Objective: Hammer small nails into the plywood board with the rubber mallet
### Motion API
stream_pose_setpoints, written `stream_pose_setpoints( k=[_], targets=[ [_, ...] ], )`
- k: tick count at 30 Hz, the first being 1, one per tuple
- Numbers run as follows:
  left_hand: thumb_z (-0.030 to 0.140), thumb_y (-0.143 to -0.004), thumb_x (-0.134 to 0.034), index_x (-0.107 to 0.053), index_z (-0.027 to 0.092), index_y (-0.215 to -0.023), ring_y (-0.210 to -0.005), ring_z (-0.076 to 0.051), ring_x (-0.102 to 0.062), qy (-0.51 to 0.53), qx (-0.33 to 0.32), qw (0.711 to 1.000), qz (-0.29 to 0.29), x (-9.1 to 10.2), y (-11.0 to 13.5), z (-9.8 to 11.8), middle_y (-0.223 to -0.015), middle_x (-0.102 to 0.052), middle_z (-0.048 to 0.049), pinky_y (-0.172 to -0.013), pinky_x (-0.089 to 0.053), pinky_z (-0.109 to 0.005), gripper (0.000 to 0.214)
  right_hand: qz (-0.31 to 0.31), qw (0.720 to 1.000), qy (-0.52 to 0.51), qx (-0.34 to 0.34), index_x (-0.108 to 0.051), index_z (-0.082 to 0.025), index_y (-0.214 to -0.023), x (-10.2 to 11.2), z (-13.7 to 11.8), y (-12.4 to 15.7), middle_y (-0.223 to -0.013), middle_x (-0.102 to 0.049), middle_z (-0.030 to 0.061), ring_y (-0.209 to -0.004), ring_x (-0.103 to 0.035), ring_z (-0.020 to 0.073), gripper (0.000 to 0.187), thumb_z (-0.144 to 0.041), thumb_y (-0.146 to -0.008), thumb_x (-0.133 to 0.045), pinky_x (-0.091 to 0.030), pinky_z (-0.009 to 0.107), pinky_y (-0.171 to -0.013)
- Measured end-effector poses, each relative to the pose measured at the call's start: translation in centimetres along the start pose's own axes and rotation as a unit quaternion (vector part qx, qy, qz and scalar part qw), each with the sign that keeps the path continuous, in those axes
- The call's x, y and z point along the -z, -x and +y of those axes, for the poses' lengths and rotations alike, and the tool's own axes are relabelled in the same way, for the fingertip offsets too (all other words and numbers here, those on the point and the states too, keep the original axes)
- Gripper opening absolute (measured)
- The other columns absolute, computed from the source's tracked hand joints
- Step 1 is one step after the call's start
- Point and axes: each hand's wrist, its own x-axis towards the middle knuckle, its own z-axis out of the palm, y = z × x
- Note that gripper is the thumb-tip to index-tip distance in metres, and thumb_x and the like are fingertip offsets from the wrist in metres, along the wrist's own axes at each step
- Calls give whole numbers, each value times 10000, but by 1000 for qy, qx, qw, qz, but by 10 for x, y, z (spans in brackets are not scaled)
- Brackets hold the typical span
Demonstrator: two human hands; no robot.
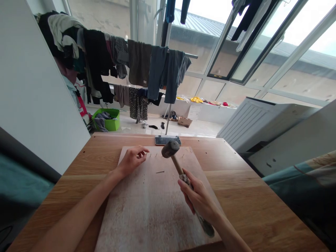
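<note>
A pale, worn wooden board [154, 203] lies on the wooden table. Several thin nails stand upright in a row near its far edge, one nail [156, 154] close to the middle. Another nail [160, 172] lies flat on the board. My right hand [201, 196] is wrapped round the handle of a mallet [170, 149], whose dark head is raised over the row of nails. At the far left of the board, my left hand [133, 160] has its fingers curled close to the leftmost nails; what its fingertips hold, if anything, is too small to make out.
A phone [168, 140] lies at the table's [244, 189] far edge, just beyond the board. Past the table are a rack of hanging clothes [139, 64], a green basket [114, 120] with clothes, and a cardboard box [184, 121]. A white cabinet [265, 119] stands at right.
</note>
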Motion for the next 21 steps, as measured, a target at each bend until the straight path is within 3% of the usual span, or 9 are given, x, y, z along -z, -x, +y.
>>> stream_pose_setpoints(
  k=[3,12,21],
  targets=[
    [199,-855,-596,-702,182,-894,-713,-140,-656,4,25,1000,0,-2,2,-6,-829,-735,-14,-709,-538,-250,114,-14,1000,-14,5,-485,-191,-1432,-8,-2,-5,-554,-429,-110,-340,-396,67,577,-539,-974,-537,-336,137,-283],
    [158,-833,-590,-673,189,-871,-706,-132,-647,-51,1,998,24,2,4,-7,-814,-726,-7,-750,-526,-260,96,-35,998,-50,30,-514,-184,-1347,-27,-19,-21,-573,-417,-123,-332,-393,58,485,-498,-978,-540,-339,134,-276],
    [220,-864,-616,-690,189,-1015,-688,-126,-662,-4,15,999,35,-4,5,-20,-821,-736,-15,-671,-546,-240,171,-45,997,-50,37,-538,-194,-1280,-39,-21,-35,-574,-416,-127,-329,-397,60,409,-460,-969,-537,-344,135,-263]
  ],
)
